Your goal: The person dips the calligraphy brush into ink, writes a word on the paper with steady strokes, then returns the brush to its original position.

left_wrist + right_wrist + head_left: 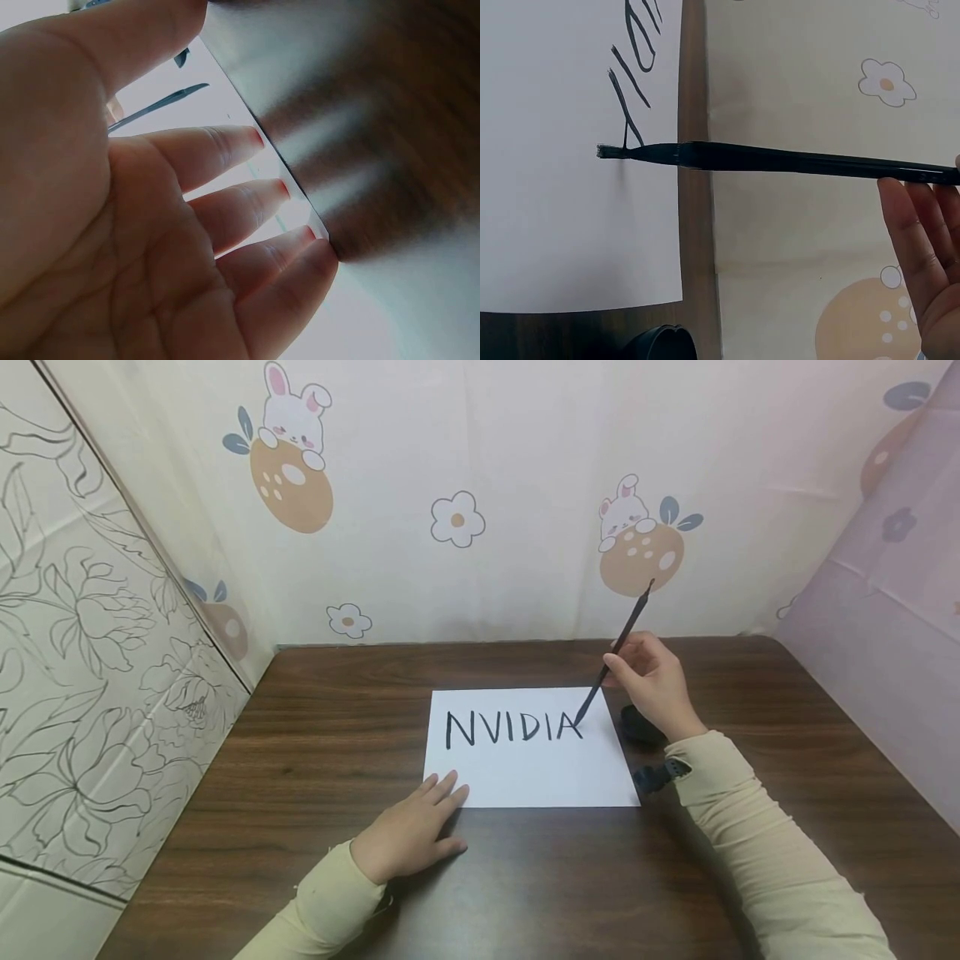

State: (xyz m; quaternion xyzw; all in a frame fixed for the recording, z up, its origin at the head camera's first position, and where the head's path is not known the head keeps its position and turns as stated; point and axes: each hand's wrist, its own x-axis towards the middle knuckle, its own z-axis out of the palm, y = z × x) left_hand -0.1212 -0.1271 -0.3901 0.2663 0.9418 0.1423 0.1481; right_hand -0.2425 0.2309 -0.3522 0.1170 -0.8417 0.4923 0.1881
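Note:
A white sheet of paper (525, 777) lies on the table, bearing the black brushed letters "NVIDIA" (510, 727). My right hand (652, 681) pinches the handle of a dark calligraphy brush (626, 631) beyond the sheet's right edge. The brush slants down to the left, its tip at the last letter "A"; in the right wrist view its bristles (615, 151) lie over the end of that letter. With fingers spread and fairly straight, my left hand (408, 835) rests at the paper's lower left corner, fingertips on the sheet, thumb over the wood.
A small black container (637, 725) stands right of the paper, partly hidden by my right hand and wrist. The dark wooden table (300, 727) ends at a patterned curtain (465, 593) behind. A panel with flower line drawings (97, 610) borders the left side.

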